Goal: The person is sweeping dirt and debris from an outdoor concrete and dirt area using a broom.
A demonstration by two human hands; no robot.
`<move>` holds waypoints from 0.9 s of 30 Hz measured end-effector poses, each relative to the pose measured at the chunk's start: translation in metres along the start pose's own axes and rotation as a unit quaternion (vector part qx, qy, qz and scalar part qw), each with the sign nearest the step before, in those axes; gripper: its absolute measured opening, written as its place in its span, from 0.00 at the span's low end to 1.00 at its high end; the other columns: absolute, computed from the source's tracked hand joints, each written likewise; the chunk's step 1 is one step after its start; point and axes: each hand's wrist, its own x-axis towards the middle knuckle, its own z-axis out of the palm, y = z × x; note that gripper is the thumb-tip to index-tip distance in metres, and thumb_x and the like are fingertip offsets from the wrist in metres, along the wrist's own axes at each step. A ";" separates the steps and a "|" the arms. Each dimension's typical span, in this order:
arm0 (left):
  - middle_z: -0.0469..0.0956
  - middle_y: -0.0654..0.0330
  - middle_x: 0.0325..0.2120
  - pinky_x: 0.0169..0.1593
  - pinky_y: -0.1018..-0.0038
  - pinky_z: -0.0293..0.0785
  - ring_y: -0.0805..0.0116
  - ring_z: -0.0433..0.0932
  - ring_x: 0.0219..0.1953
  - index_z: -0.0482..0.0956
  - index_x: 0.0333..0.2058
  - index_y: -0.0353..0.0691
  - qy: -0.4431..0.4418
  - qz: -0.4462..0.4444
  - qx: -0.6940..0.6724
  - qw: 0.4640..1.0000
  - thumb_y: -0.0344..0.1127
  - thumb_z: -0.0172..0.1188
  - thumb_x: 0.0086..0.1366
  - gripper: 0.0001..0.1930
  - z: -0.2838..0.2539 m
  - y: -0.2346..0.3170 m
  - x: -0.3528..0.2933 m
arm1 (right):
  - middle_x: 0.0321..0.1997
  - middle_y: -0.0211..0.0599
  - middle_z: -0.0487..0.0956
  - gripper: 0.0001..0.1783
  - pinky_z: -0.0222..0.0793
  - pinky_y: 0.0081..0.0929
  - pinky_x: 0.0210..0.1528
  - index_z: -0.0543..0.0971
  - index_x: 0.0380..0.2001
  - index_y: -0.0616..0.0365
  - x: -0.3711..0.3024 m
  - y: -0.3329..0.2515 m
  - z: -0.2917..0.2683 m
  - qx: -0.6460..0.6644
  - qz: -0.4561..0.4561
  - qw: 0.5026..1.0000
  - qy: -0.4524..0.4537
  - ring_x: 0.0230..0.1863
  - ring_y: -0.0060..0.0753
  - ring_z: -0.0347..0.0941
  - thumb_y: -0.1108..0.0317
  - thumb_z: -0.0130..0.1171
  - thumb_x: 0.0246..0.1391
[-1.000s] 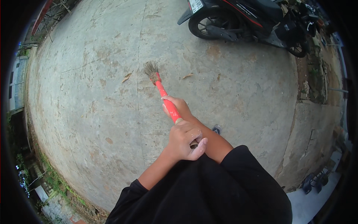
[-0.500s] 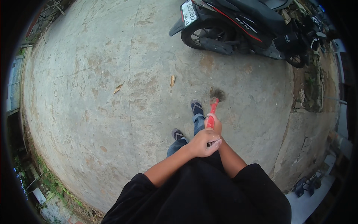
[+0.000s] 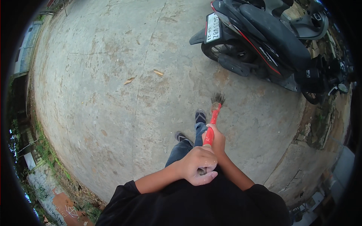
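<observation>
A person in a black top (image 3: 196, 205) grips a red-handled broom (image 3: 213, 119) with both hands on a concrete yard, the broom slanting forward and slightly right, out ahead of the body. The left hand (image 3: 199, 165), nearest the torso, is curled into a fist around the handle's butt end, its thumb and forefinger forming a ring that faces upward; pale, powdery smears coat the thumb and knuckles. Farther along, the right hand (image 3: 216, 137) wraps the shaft from the right, fingers grasping the smooth, white-flecked red covering. The left forearm crosses inward from the lower left, while the right reaches up from the lower right, both bare below short sleeves. At the far end, stiff grey-brown bristles (image 3: 217, 99) fan out over the concrete (image 3: 94, 113); whether they touch it cannot be told. The slab is rough, cracked and blotched with brown stains. Blue jeans (image 3: 179, 152) and strapped sandals (image 3: 200, 116) show left of the shaft. Two slender tan leaves (image 3: 158, 72) lie near each other farther out, and a glossy black motorcycle (image 3: 264, 34) with red trim stands upper right.
</observation>
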 end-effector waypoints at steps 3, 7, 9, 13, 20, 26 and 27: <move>0.62 0.56 0.16 0.28 0.62 0.56 0.55 0.61 0.20 0.63 0.18 0.36 0.075 -0.175 -0.105 0.976 0.35 0.60 0.65 0.20 -0.020 -0.049 -0.016 | 0.30 0.47 0.84 0.21 0.77 0.39 0.38 0.81 0.48 0.55 0.013 0.041 0.020 -0.024 0.055 0.998 0.037 0.33 0.46 0.84 0.65 0.71 0.51; 0.67 0.58 0.15 0.29 0.60 0.63 0.52 0.68 0.20 0.65 0.17 0.41 0.000 -0.072 0.110 0.991 0.37 0.64 0.61 0.19 -0.032 -0.041 -0.005 | 0.27 0.43 0.82 0.17 0.76 0.37 0.38 0.80 0.47 0.52 0.066 0.051 0.108 0.093 -0.017 0.996 0.006 0.31 0.40 0.83 0.67 0.68 0.54; 0.69 0.60 0.15 0.30 0.61 0.66 0.53 0.72 0.21 0.67 0.17 0.44 0.041 -0.092 0.193 0.976 0.37 0.66 0.57 0.17 -0.035 -0.036 -0.013 | 0.29 0.45 0.82 0.16 0.76 0.37 0.38 0.81 0.48 0.53 0.101 0.007 0.132 0.165 -0.090 0.981 -0.052 0.30 0.41 0.82 0.68 0.67 0.55; 0.69 0.62 0.15 0.29 0.63 0.66 0.56 0.71 0.19 0.69 0.17 0.44 0.195 -0.021 0.328 0.924 0.34 0.66 0.53 0.14 -0.053 -0.023 -0.027 | 0.40 0.45 0.84 0.13 0.77 0.37 0.48 0.83 0.45 0.51 0.145 -0.061 0.155 0.090 -0.183 0.958 -0.201 0.40 0.45 0.82 0.68 0.66 0.56; 0.66 0.63 0.14 0.30 0.67 0.65 0.60 0.67 0.17 0.68 0.18 0.43 0.454 0.020 0.318 0.832 0.29 0.67 0.50 0.14 -0.089 0.033 -0.079 | 0.48 0.44 0.82 0.10 0.72 0.44 0.58 0.81 0.38 0.55 0.155 -0.127 0.209 -0.006 -0.535 0.795 -0.286 0.54 0.51 0.77 0.65 0.68 0.56; 0.69 0.64 0.15 0.27 0.68 0.65 0.62 0.70 0.17 0.69 0.18 0.46 0.517 -0.028 0.327 0.791 0.34 0.72 0.50 0.16 -0.129 0.006 -0.091 | 0.39 0.42 0.80 0.11 0.71 0.48 0.59 0.76 0.30 0.57 0.169 -0.119 0.281 -0.091 -0.363 0.540 -0.754 0.53 0.53 0.77 0.65 0.68 0.57; 0.69 0.64 0.15 0.27 0.67 0.66 0.62 0.70 0.18 0.69 0.19 0.45 0.529 -0.031 0.311 0.789 0.33 0.72 0.51 0.16 -0.136 -0.010 -0.093 | 0.39 0.40 0.80 0.11 0.71 0.48 0.57 0.77 0.31 0.56 0.189 -0.114 0.281 -0.148 -0.367 0.533 -0.748 0.52 0.50 0.77 0.63 0.68 0.57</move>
